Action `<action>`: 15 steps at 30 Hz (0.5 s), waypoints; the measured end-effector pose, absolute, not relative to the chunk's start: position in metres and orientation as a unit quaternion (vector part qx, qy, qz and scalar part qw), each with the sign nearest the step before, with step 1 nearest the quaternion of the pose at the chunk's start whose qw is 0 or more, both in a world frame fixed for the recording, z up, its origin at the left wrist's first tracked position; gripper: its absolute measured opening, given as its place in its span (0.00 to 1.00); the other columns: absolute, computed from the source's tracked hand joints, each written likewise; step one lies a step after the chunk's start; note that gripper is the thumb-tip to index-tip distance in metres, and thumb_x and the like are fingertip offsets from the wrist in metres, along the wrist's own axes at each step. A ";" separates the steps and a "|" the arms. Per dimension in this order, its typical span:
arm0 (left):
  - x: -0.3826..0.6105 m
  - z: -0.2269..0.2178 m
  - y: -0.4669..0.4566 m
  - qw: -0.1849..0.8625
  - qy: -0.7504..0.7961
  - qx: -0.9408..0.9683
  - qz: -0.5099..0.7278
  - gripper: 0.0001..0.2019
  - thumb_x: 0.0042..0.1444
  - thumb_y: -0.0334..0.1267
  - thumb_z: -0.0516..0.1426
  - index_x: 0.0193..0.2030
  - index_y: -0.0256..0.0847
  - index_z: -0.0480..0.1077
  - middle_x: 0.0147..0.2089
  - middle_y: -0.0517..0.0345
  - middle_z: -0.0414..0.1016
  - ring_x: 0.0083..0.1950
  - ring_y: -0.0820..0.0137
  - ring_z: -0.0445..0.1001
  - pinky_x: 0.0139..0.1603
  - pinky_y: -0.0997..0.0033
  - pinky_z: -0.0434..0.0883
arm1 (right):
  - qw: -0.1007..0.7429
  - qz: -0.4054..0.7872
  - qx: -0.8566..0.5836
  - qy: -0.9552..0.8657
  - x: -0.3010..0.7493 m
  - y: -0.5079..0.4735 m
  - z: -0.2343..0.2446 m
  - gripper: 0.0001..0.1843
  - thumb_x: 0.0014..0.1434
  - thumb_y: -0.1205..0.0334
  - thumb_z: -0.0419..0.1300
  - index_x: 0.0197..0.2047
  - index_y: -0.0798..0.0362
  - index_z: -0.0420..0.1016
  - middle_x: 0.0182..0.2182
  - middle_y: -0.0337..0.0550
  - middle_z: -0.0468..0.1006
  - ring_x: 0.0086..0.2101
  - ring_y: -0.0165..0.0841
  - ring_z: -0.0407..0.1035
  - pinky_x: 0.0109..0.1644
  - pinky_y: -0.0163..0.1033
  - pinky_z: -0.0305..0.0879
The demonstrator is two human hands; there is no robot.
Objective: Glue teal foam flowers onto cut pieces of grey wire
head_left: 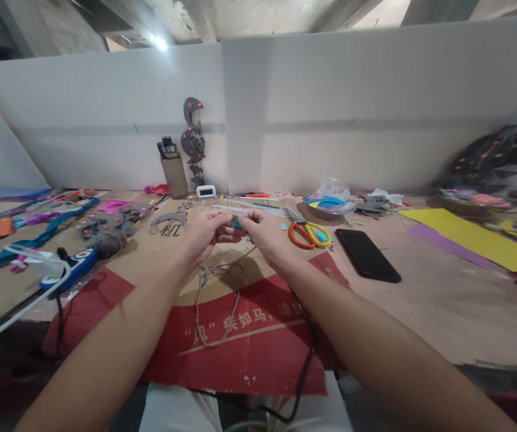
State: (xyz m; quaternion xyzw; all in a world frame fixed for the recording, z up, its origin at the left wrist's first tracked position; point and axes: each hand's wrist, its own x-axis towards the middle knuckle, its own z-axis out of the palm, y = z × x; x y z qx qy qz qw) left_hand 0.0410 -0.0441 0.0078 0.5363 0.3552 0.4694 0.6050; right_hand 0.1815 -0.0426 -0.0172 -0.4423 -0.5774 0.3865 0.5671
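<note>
My left hand (211, 233) and my right hand (261, 231) meet above the middle of the table, fingers pinched around a small teal piece (237, 222). Its exact kind is too small to make out. A thin grey cord (236, 306) hangs from near my right fingers and trails in loose loops over the red printed sheet (258, 360). Just right of my right hand lie scissors (310, 234) with one orange and one yellow handle loop. Grey cut-out shapes (168, 224) rest left of my left hand.
A black phone (367, 255) lies to the right, with yellow sheet (474, 237) beyond it. A blue power strip (72, 270) with a white cable sits at left. Behind stand a bottle (174, 171) and a small white clock (206, 191). A dark cable hangs over the front edge.
</note>
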 end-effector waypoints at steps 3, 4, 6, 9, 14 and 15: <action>0.041 0.007 -0.044 0.594 0.361 0.545 0.469 0.10 0.46 0.38 0.62 0.34 0.34 0.72 0.28 0.52 0.77 0.28 0.69 0.77 0.31 0.70 0.75 | 0.567 0.382 -0.445 -0.579 0.181 -0.042 -0.018 0.07 0.46 0.58 0.57 0.24 0.53 0.65 0.18 0.32 0.62 0.20 0.25 0.53 0.24 0.33 0.49; 0.041 0.006 -0.043 0.588 0.363 0.549 0.470 0.10 0.46 0.38 0.63 0.34 0.34 0.72 0.28 0.53 0.77 0.28 0.69 0.77 0.31 0.70 0.75 | 0.566 0.381 -0.445 -0.581 0.181 -0.043 -0.018 0.07 0.46 0.58 0.57 0.24 0.53 0.65 0.18 0.32 0.62 0.20 0.25 0.53 0.24 0.33 0.49; 0.040 0.004 -0.042 0.576 0.367 0.558 0.470 0.12 0.45 0.39 0.64 0.34 0.34 0.72 0.28 0.54 0.77 0.28 0.70 0.77 0.32 0.70 0.75 | 0.565 0.378 -0.442 -0.585 0.180 -0.045 -0.017 0.07 0.46 0.58 0.57 0.24 0.53 0.65 0.18 0.32 0.62 0.20 0.25 0.54 0.24 0.33 0.50; 0.040 0.001 -0.041 0.555 0.381 0.565 0.477 0.12 0.44 0.41 0.64 0.32 0.34 0.71 0.26 0.54 0.76 0.26 0.71 0.76 0.31 0.71 0.75 | 0.566 0.376 -0.437 -0.589 0.178 -0.049 -0.015 0.07 0.47 0.58 0.57 0.24 0.53 0.64 0.18 0.32 0.62 0.21 0.25 0.53 0.25 0.33 0.50; 0.039 0.002 -0.041 0.529 0.388 0.573 0.491 0.12 0.45 0.42 0.63 0.29 0.35 0.70 0.23 0.56 0.74 0.23 0.74 0.73 0.26 0.75 0.72 | 0.555 0.357 -0.425 -0.620 0.178 -0.052 -0.013 0.11 0.50 0.54 0.57 0.27 0.54 0.67 0.21 0.33 0.64 0.22 0.25 0.54 0.26 0.33 0.51; 0.039 0.002 -0.041 0.524 0.390 0.574 0.494 0.12 0.45 0.42 0.63 0.28 0.35 0.70 0.23 0.57 0.74 0.23 0.74 0.73 0.24 0.76 0.70 | 0.553 0.354 -0.421 -0.625 0.178 -0.052 -0.014 0.11 0.50 0.53 0.57 0.28 0.54 0.67 0.21 0.33 0.65 0.23 0.25 0.54 0.27 0.33 0.51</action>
